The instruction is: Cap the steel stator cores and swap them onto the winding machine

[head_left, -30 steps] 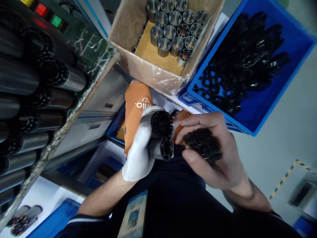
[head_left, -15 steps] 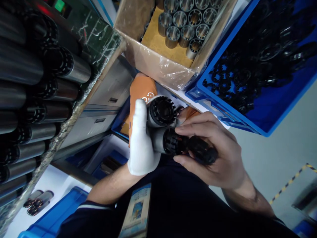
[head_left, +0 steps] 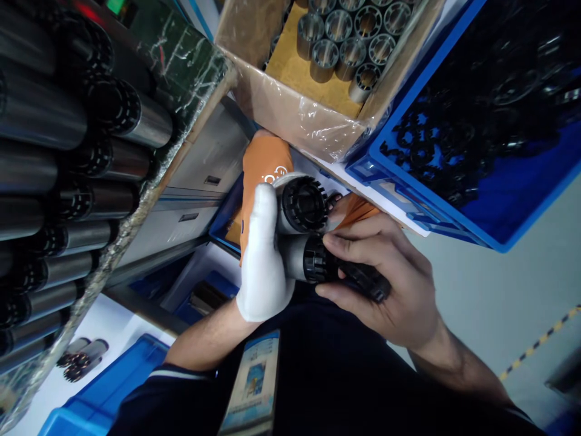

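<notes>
My left hand (head_left: 263, 260), in a white glove, is closed around two grey metal slotted cylinders. The upper cylinder (head_left: 285, 206) carries a black toothed plastic ring (head_left: 305, 204) on its end. Just below it, the lower cylinder (head_left: 294, 257) also has a black toothed ring (head_left: 315, 259) at its right end. My bare right hand (head_left: 385, 266) presses thumb and fingers near that ring. More black plastic rings (head_left: 368, 280) sit inside the same hand, partly hidden by the fingers and palm.
A cardboard box (head_left: 299, 115) of slotted metal cylinders stands ahead. Right of it is a blue crate (head_left: 503, 239) full of black rings. Many capped cylinders (head_left: 149, 121) line the bench at left. Orange cloth (head_left: 267, 157) lies beyond my left hand. A blue bin (head_left: 109, 387) stands lower left.
My right hand has moved left to the lower cylinder, whose bare slotted end now bears a black ring. The view has shifted, so the surroundings appear farther left on one side and higher ahead.
</notes>
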{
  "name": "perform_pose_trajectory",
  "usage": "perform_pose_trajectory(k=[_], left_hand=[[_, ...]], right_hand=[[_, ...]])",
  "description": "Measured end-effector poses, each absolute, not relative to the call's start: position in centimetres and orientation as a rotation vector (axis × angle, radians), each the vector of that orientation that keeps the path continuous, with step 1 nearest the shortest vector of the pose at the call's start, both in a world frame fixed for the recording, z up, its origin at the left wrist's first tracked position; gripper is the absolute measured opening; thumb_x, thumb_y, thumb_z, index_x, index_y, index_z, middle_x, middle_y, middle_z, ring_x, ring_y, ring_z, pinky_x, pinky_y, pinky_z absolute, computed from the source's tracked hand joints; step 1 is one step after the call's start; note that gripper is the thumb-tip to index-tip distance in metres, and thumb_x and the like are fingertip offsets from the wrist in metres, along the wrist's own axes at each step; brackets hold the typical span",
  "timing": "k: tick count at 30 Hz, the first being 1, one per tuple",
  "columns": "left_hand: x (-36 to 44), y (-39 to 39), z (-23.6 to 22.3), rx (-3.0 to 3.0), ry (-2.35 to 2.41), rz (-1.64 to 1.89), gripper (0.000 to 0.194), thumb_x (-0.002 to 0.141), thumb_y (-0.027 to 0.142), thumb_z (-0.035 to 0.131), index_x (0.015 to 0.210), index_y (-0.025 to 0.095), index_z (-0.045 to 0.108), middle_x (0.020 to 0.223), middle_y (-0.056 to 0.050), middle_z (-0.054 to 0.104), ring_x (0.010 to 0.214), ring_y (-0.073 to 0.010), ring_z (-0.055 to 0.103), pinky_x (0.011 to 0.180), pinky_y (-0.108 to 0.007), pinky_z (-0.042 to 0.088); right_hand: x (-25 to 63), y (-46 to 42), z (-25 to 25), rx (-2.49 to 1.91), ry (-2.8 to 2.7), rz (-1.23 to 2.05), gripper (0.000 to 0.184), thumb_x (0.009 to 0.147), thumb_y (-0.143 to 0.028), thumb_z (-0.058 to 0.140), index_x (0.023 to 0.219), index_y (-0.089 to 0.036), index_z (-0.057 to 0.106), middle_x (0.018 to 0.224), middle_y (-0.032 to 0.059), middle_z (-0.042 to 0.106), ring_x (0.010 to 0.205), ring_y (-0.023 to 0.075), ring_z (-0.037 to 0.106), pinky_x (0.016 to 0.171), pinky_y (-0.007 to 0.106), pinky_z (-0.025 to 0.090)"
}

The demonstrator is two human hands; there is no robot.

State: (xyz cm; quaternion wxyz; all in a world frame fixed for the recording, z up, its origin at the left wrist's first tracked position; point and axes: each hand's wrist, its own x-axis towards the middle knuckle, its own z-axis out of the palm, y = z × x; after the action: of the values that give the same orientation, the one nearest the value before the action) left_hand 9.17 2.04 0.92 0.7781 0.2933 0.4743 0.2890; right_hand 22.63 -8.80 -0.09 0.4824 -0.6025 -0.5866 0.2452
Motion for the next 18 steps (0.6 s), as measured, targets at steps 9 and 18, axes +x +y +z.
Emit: perform_pose_trajectory(k=[9, 18], left_hand=[[8.8, 1.7, 0.1, 0.559, 1.002, 0.663, 0.054, 0.119, 0.070, 0.050, 0.116, 0.025, 0.080, 0.134, -0.006, 0.086, 0.152, -0.0369, 0.070, 0.134, -0.052, 0.055], [7.0, 1.6, 0.9, 0.469, 1.015, 0.523, 0.043, 0.110, 0.076, 0.063, 0.141, 0.051, 0.079, 0.142, 0.008, 0.083, 0.174, -0.0338, 0.047, 0.132, -0.055, 0.061]], right_hand=[[21.8, -8.8, -1.3, -1.500, -1.459, 0.549, 0.036, 0.111, -0.037, 0.084, 0.143, -0.026, 0.072, 0.118, 0.0074, 0.073, 0.111, 0.0253, 0.079, 0.103, 0.043, 0.076], [21.6, -8.9, -4.6, -1.347, -1.340, 0.322, 0.046, 0.091, -0.016, 0.097, 0.123, -0.031, 0.068, 0.144, 0.0092, 0.077, 0.137, 0.0329, 0.080, 0.114, 0.052, 0.073]])
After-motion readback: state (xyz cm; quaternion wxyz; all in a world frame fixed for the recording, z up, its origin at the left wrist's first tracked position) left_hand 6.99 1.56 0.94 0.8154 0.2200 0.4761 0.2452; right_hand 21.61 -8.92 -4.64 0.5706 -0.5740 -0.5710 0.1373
